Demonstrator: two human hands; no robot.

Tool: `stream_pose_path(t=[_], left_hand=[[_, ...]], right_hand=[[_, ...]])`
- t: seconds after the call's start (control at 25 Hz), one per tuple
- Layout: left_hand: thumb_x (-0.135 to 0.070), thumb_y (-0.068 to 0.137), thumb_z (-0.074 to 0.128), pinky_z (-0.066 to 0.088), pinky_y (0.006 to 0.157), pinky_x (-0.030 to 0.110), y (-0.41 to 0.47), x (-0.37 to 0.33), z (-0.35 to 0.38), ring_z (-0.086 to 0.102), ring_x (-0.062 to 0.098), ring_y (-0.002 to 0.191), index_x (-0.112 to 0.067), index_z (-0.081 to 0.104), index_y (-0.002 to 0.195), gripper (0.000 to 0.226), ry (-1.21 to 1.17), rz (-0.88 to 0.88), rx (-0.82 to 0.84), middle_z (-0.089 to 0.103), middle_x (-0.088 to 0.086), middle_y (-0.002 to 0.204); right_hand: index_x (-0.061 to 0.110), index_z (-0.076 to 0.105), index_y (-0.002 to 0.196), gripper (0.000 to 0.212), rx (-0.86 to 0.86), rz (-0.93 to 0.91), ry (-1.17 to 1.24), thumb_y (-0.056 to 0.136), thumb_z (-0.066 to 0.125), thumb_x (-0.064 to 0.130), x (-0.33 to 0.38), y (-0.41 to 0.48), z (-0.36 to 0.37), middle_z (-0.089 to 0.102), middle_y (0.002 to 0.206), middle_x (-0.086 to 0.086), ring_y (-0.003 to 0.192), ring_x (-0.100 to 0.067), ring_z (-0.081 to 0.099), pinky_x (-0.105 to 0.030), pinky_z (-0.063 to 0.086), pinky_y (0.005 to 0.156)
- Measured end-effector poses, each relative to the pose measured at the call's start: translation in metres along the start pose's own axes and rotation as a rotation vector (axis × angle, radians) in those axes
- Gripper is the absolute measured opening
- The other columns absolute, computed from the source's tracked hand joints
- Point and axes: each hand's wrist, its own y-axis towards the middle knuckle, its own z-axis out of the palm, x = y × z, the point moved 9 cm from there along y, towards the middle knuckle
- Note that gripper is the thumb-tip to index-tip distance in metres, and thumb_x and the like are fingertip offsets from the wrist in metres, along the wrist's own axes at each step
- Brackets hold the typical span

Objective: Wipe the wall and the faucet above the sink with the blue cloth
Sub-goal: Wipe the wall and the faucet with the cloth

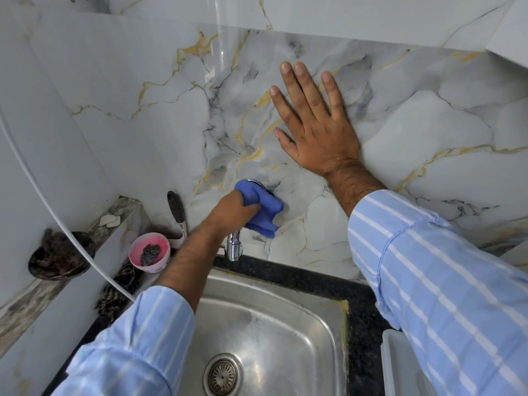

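My left hand [228, 211] grips the bunched blue cloth [261, 208] and presses it over the top of the chrome faucet [234, 247], right where the faucet meets the marble-patterned wall [160, 115]. Most of the faucet's body is hidden under the cloth and my hand; only its lower spout shows above the steel sink [268, 332]. My right hand [314, 124] lies flat on the wall up and to the right of the faucet, fingers spread, holding nothing.
A pink cup with a scrubber [149, 252] and a dark-handled utensil [177, 212] stand left of the faucet. A dark bowl [61, 255] sits on the left ledge. A white hose [57, 210] crosses the left side. A white tray [400, 364] lies right of the sink.
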Motion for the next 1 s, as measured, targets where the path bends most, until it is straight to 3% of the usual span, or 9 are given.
stream_pose_path(t=[0.08,0.16,0.44,0.56,0.76,1.0], left_hand=[[-0.023,0.095,0.056,0.040,0.074,0.029,-0.016,-0.006,-0.003,0.057,0.024,0.092,-0.003,0.053,0.120,0.032,0.255,0.049,-0.086,0.059,0.008,0.102],[-0.027,0.095,0.055,0.038,0.070,0.029,-0.032,-0.004,-0.005,0.055,0.024,0.083,-0.004,0.049,0.119,0.034,0.304,0.078,-0.151,0.057,0.006,0.095],[-0.039,0.090,0.065,0.046,0.061,0.032,-0.076,0.035,0.000,0.062,0.018,0.074,-0.013,0.047,0.108,0.037,0.028,0.186,-0.322,0.063,0.001,0.085],[-0.041,0.086,0.069,0.045,0.059,0.024,-0.081,0.043,0.006,0.061,0.006,0.073,-0.018,0.042,0.114,0.045,0.001,0.189,-0.293,0.061,-0.008,0.083],[-0.044,0.086,0.069,0.040,0.063,0.027,-0.093,0.064,0.017,0.054,0.016,0.072,-0.012,0.042,0.114,0.050,0.054,0.050,-0.350,0.058,-0.002,0.087],[-0.041,0.082,0.075,0.034,0.049,0.018,-0.104,0.080,0.023,0.051,0.010,0.059,-0.013,0.051,0.084,0.037,-0.036,-0.186,-0.338,0.056,-0.005,0.069]], right_hand=[[0.012,0.029,0.164,0.062,0.011,0.001,-0.005,0.112,0.035,0.044,-0.001,0.000,0.001,0.029,0.168,-0.016,0.156,-0.032,0.032,-0.058,0.026,0.124],[0.012,0.029,0.165,0.062,0.019,0.001,-0.005,0.111,0.035,0.044,-0.003,0.000,0.001,0.029,0.169,-0.016,0.156,-0.032,0.032,-0.058,0.026,0.124],[0.012,0.031,0.164,0.062,0.014,0.002,0.001,0.111,0.037,0.044,-0.002,0.000,0.002,0.030,0.168,-0.015,0.155,-0.032,0.033,-0.058,0.026,0.123],[0.013,0.030,0.164,0.062,0.020,-0.012,-0.011,0.112,0.035,0.045,0.000,0.000,0.003,0.030,0.168,-0.015,0.156,-0.031,0.033,-0.057,0.026,0.124],[0.014,0.027,0.165,0.062,0.043,-0.026,-0.038,0.113,0.032,0.047,0.001,0.000,0.005,0.028,0.169,-0.015,0.156,-0.031,0.032,-0.056,0.025,0.124],[0.015,0.017,0.167,0.065,0.153,-0.021,-0.025,0.114,0.033,0.050,0.002,0.000,0.007,0.018,0.172,-0.013,0.159,-0.031,0.023,-0.055,0.016,0.126]])
